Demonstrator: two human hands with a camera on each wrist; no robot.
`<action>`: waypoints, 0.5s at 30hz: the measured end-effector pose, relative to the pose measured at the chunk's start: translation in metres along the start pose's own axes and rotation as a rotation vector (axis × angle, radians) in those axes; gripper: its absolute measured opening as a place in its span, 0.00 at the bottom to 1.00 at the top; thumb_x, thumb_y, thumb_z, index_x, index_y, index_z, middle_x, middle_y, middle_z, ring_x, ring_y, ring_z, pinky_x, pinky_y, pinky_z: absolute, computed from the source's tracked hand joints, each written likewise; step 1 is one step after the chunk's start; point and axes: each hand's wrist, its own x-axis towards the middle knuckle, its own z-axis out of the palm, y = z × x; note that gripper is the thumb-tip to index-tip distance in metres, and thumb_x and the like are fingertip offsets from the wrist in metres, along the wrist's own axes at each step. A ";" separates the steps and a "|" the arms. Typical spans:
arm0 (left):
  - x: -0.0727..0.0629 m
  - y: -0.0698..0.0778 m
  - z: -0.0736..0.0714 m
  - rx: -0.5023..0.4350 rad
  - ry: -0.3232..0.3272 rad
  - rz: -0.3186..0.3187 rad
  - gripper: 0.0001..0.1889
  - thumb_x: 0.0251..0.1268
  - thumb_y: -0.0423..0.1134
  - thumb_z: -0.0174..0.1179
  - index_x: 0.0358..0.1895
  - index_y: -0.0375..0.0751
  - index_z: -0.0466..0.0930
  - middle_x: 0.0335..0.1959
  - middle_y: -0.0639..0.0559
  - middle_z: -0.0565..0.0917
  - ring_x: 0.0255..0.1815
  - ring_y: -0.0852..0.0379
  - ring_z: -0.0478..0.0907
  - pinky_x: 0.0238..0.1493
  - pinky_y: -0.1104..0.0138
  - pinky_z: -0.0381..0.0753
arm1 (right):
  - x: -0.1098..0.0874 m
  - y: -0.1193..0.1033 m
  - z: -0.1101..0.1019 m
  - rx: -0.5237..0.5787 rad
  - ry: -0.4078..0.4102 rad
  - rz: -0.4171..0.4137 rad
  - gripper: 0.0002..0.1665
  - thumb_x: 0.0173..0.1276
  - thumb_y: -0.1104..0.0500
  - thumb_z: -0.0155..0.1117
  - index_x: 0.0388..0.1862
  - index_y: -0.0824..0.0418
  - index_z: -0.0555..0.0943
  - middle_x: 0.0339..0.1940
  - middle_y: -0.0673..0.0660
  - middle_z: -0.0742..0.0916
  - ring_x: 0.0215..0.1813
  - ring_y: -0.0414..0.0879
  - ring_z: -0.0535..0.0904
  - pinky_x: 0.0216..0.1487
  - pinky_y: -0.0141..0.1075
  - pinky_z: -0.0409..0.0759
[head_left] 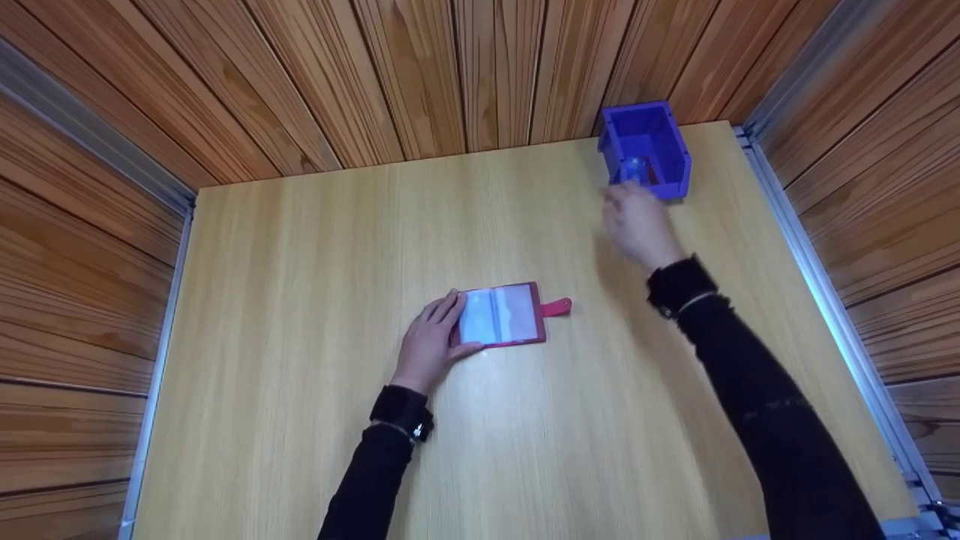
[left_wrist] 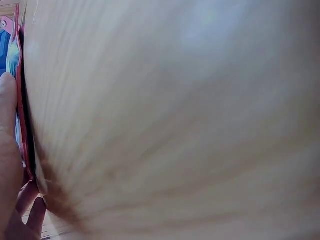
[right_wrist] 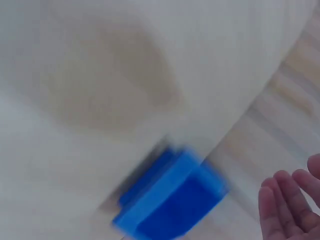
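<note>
A red card holder (head_left: 541, 330) lies unfolded on the table, its clear sleeves facing up and its snap strap (head_left: 556, 307) pointing right. My left hand (head_left: 429, 341) holds its left edge. In the left wrist view, the thumb (left_wrist: 7, 105) lies over the inner side and other fingertips show at the lower edge. My right hand (head_left: 637, 225), blurred, is at the front of a blue-purple bin (head_left: 609, 142). Its fingers (right_wrist: 285, 205) look loosely bent in the right wrist view, with nothing visible between them. Inside the bin are a light-blue item (head_left: 635, 168) and something reddish.
The wooden table (head_left: 300, 300) is bounded by a plank wall (head_left: 420, 82) at the back and by metal rails (head_left: 814, 277) along the sides. The bin stands at the back right, near that wall.
</note>
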 end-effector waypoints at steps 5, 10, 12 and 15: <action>-0.001 -0.003 0.001 0.006 0.007 -0.003 0.50 0.62 0.69 0.63 0.83 0.49 0.58 0.83 0.49 0.61 0.81 0.46 0.61 0.80 0.49 0.64 | -0.035 -0.042 0.062 -0.085 -0.084 -0.223 0.20 0.72 0.65 0.62 0.61 0.70 0.82 0.55 0.69 0.86 0.57 0.64 0.82 0.60 0.55 0.83; 0.000 -0.003 0.001 0.008 0.019 0.024 0.50 0.62 0.68 0.64 0.83 0.48 0.59 0.83 0.47 0.62 0.81 0.45 0.62 0.79 0.49 0.64 | -0.065 -0.080 0.108 -0.172 -0.182 -0.420 0.21 0.72 0.60 0.67 0.61 0.66 0.83 0.53 0.64 0.88 0.56 0.58 0.83 0.59 0.50 0.85; 0.001 -0.003 0.001 0.007 0.033 0.042 0.50 0.62 0.68 0.64 0.82 0.47 0.60 0.82 0.46 0.63 0.80 0.44 0.63 0.79 0.49 0.65 | -0.073 -0.090 0.120 -0.211 -0.223 -0.481 0.24 0.73 0.58 0.67 0.64 0.66 0.82 0.59 0.63 0.87 0.61 0.57 0.83 0.65 0.49 0.82; 0.001 -0.003 0.000 0.003 0.061 0.063 0.50 0.61 0.67 0.65 0.81 0.46 0.62 0.81 0.46 0.65 0.79 0.44 0.64 0.78 0.49 0.67 | -0.081 -0.100 0.133 -0.285 -0.268 -0.558 0.30 0.75 0.52 0.65 0.70 0.67 0.78 0.68 0.63 0.83 0.71 0.57 0.78 0.74 0.47 0.75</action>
